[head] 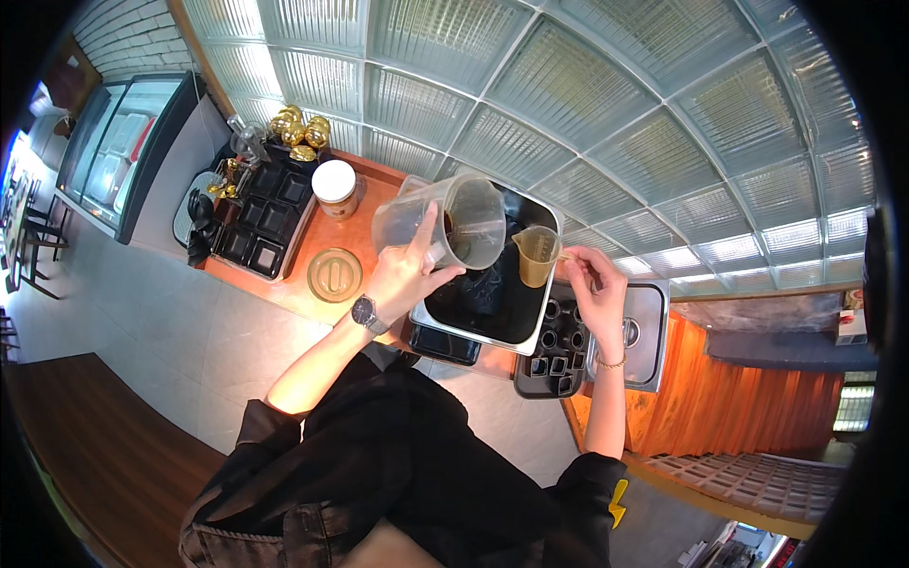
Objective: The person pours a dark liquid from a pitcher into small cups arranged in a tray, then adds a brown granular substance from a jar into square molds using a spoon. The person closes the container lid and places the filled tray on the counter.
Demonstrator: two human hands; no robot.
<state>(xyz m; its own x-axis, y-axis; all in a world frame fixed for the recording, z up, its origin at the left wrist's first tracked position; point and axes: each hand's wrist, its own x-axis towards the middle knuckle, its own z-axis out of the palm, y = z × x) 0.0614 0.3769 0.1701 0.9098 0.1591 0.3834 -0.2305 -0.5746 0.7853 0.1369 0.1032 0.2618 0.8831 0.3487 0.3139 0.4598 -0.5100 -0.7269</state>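
Observation:
My left hand (412, 273) grips a large clear plastic pitcher (405, 220), tilted on its side with the mouth to the right. A little dark liquid shows inside it. My right hand (596, 287) holds the handle of a small amber measuring jug (537, 259), which bears scale marks. Both vessels are above a deep steel-rimmed pan (490, 339) with a dark, glossy inside. Whether that pan holds dark liquid I cannot tell. Below my right hand lies a dark tray (529, 387) with several small round and square cups.
Left on the orange counter (302, 266) are a round glass lid (334, 275), a white-lidded jar (334, 186) and a black compartment tray (266, 213). A steel lidded pan (646, 334) sits at the right. The glass-block wall (525, 135) rises behind the counter.

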